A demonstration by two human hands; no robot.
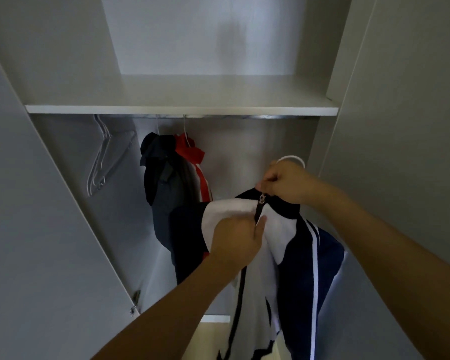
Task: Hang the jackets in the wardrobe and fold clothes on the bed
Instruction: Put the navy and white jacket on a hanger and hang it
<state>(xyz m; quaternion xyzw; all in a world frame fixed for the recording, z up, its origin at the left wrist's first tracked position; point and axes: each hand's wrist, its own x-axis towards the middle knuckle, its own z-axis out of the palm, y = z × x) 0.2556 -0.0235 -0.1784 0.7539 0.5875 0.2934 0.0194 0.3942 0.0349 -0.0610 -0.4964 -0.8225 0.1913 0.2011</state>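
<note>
The big gray wardrobe (400,100) stands open in front of me, with its doors wide to the left and right. A long white shelf (182,109) goes across it, and a shiny rail (244,117) runs just under the shelf.

Far back on the rail hang two jackets, side by side and touching. The dark jacket (161,193) is on the left. The red and white jacket (195,162) is on its right. More to the left, a bunch of bare white hangers (102,157) hangs on the rail, tilted.

Near me, on the right, I hold up a jacket that is white and dark blue (291,255), with white stripes down its sleeve. It is in front of the wardrobe, below the rail, and it hangs down from my hands. It sits on a white hanger (291,160); only the curved hook shows, just above my right hand.

My right hand (283,181) is curled up tight at the black collar, and its fingers pinch the top of the zipper (260,206). My left hand (238,240) is lower, and its fingers and thumb pinch the white cloth right beside the zipper.
</note>
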